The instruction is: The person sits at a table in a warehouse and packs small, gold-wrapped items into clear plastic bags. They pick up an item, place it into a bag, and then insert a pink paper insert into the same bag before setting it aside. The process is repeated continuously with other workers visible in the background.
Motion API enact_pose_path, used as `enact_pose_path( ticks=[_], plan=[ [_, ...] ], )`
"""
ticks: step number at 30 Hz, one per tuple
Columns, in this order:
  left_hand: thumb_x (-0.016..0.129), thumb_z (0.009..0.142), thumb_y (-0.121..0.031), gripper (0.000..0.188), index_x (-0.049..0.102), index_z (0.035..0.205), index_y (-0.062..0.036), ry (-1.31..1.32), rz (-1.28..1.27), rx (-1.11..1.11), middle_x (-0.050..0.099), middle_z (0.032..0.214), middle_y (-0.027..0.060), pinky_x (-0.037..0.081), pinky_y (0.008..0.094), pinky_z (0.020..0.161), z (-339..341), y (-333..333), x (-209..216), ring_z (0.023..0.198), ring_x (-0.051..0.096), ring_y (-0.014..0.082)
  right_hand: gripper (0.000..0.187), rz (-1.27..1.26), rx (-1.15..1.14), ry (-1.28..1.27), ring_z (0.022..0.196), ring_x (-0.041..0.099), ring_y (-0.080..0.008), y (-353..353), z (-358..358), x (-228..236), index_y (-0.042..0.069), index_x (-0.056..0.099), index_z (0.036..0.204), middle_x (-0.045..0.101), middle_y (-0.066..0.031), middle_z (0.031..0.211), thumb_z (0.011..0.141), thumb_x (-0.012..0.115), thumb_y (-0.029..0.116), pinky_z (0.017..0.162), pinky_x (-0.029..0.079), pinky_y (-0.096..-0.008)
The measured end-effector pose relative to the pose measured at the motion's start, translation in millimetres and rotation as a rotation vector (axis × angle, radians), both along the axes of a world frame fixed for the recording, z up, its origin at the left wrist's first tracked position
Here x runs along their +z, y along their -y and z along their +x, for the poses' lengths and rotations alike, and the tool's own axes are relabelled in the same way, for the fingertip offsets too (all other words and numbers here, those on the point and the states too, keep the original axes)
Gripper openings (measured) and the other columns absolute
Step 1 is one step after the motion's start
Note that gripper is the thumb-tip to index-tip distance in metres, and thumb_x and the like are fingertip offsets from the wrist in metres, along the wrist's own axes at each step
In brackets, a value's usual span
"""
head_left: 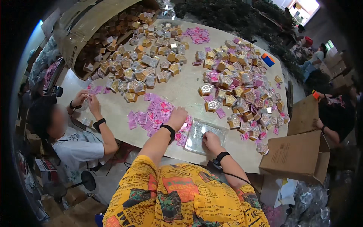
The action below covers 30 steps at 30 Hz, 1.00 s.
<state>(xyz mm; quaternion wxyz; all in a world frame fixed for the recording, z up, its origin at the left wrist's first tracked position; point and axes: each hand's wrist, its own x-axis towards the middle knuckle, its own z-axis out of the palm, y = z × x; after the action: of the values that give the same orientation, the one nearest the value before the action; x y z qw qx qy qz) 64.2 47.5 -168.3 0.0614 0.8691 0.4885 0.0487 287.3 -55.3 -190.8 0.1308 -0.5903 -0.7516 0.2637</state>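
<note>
My left hand [177, 118] rests at the right edge of a pile of small pink printed cards [153, 113], its fingers bent down; what lies under the fingertips is hidden. My right hand [212, 141] is over a shallow square tray [191, 142] that holds what look like clear plastic bags [206, 128]. The fingers of that hand are curled together at the bags, and I cannot make out what is between them. Both wrists wear black bands, and a cable runs from the right one.
Gold pentagonal boxes in clear wrap [136, 72] spill from a large carton [81, 41] at the far left. More boxes mixed with pink cards [242, 83] lie at right, near an orange-and-blue object [268, 59]. A seated person [75, 140] works at left; an open carton [293, 155] stands at right.
</note>
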Motion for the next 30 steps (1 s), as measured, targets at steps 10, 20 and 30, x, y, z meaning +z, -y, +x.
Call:
enact_pose_path(
  ticks=[10, 20, 30],
  plan=[
    [0.079, 0.056, -0.020, 0.044, 0.063, 0.093, -0.0030, 0.488, -0.143, 0.266, 0.055, 0.095, 0.0160, 0.043, 0.0417, 0.085, -29, 8, 44, 0.096, 0.052, 0.0326, 0.011, 0.091, -0.078, -0.207, 0.076, 0.059, -0.0329, 4, 13, 39, 0.001, 0.066, 0.078, 0.062, -0.0167, 0.081, 0.073, 0.063, 0.010, 0.072, 0.047, -0.0395],
    [0.069, 0.077, -0.013, 0.038, 0.056, 0.111, -0.0013, 1.330, -0.619, 0.588, 0.062, 0.093, 0.0064, 0.048, 0.0255, 0.070, -47, 51, 71, 0.084, 0.059, 0.0117, 0.010, 0.187, -0.093, -0.110, 0.074, 0.059, -0.0317, 6, 9, 47, 0.002, 0.066, 0.075, 0.061, -0.0144, 0.077, 0.074, 0.064, 0.012, 0.068, 0.048, -0.0404],
    [0.058, 0.087, -0.020, 0.016, 0.060, 0.097, -0.0080, 1.731, -1.017, 0.641, 0.064, 0.091, 0.0031, 0.046, 0.0258, 0.074, -29, 63, 86, 0.082, 0.059, 0.0108, 0.012, -0.111, -0.300, -0.296, 0.055, 0.062, -0.0221, -1, 10, 67, 0.000, 0.067, 0.070, 0.062, -0.0134, 0.061, 0.073, 0.065, 0.012, 0.054, 0.049, -0.0347]
  ],
)
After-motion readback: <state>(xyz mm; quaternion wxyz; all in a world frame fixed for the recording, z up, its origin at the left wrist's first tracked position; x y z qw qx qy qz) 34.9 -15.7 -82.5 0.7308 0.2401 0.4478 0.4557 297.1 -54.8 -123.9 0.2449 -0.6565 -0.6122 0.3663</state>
